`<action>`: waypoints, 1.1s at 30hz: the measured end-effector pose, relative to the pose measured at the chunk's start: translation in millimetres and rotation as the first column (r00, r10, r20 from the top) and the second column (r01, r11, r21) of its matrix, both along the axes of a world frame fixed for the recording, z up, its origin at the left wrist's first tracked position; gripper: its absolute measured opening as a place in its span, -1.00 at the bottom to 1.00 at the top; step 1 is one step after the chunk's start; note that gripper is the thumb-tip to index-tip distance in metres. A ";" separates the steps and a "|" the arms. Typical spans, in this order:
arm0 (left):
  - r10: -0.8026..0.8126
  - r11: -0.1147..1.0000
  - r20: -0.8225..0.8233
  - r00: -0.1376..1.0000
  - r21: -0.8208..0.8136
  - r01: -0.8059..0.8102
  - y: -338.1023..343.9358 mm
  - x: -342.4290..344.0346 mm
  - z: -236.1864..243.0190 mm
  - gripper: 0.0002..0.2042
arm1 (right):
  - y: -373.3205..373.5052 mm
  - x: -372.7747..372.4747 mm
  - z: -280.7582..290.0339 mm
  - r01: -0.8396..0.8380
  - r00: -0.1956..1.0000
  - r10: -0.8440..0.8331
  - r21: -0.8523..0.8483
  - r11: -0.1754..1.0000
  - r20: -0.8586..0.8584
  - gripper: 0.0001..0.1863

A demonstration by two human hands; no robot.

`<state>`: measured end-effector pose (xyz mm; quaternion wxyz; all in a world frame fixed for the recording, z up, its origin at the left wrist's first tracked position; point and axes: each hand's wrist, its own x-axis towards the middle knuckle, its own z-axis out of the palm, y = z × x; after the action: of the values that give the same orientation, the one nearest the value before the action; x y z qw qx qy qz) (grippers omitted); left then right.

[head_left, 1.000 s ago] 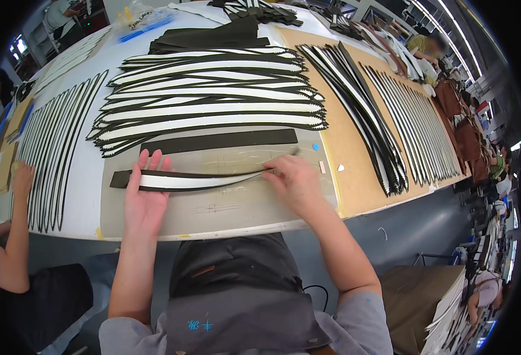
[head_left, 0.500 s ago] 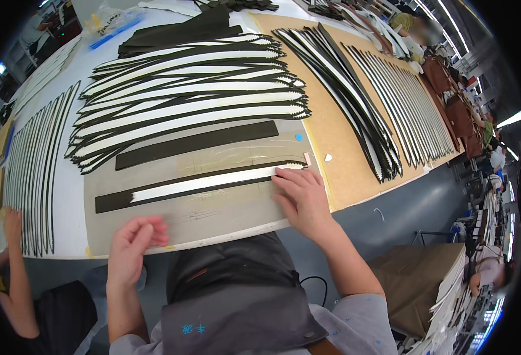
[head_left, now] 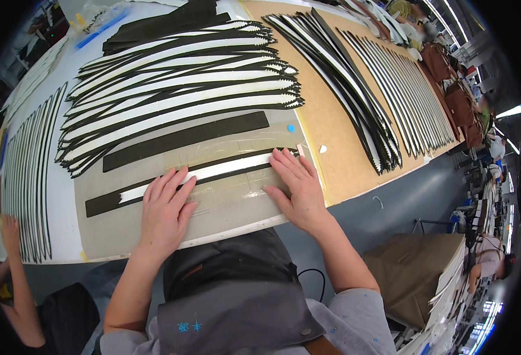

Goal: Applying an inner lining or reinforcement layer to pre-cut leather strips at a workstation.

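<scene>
Before me a long dark strip with a white band along its middle (head_left: 228, 167) lies flat on a grey work board (head_left: 231, 207). My left hand (head_left: 169, 210) rests its outstretched fingers on the strip, left of its centre. On the strip's right end lies my right hand (head_left: 298, 188), fingers flat and thumb spread. Neither hand grips anything. Just beyond is a plain dark strip (head_left: 186, 141), untouched. A big pile of dark-and-white strips (head_left: 180, 89) with jagged right ends lies behind it.
More strips (head_left: 349, 94) are bunched on the tan board at right, beside a row of thin strips (head_left: 399, 89). Another row (head_left: 34, 177) lies at left, near a co-worker's hand (head_left: 10, 234). Dark folded material (head_left: 166, 26) sits at the back. A brown-covered stack (head_left: 414, 275) stands lower right.
My left hand has moved from the board's front edge up and right onto the banded strip, its fingers straightening. My right hand stays at the strip's right end, its fingers now flatter.
</scene>
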<state>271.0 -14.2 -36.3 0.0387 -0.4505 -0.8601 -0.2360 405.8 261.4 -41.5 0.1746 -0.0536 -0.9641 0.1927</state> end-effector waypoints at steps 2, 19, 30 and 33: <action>0.009 1.000 -0.015 1.000 0.014 -0.009 1.5 0.6 -0.6 -0.58 | -0.3 1.0 -0.5 0.013 1.000 -0.013 -0.018 1.000 -0.015 -0.42; 0.020 0.996 0.005 1.000 0.089 -0.020 3.9 -0.1 -0.2 -0.61 | -0.2 -0.6 -6.2 0.064 0.982 -0.088 -0.149 0.987 -0.165 -0.29; 0.013 0.995 -0.024 1.000 0.098 -0.011 3.3 -1.0 -5.1 -0.61 | -0.8 -1.1 -7.9 0.069 0.975 -0.094 -0.125 0.990 -0.201 -0.24; 0.008 0.994 -0.027 1.000 0.108 -0.005 3.4 -2.3 -6.1 -0.62 | -1.8 -1.0 -7.6 0.088 0.974 -0.109 -0.114 0.990 -0.197 -0.25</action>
<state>268.7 -10.8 -42.4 0.0752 -0.4483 -0.8470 -0.2758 404.8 259.6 -49.1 0.2781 -0.0906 -0.9261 0.2384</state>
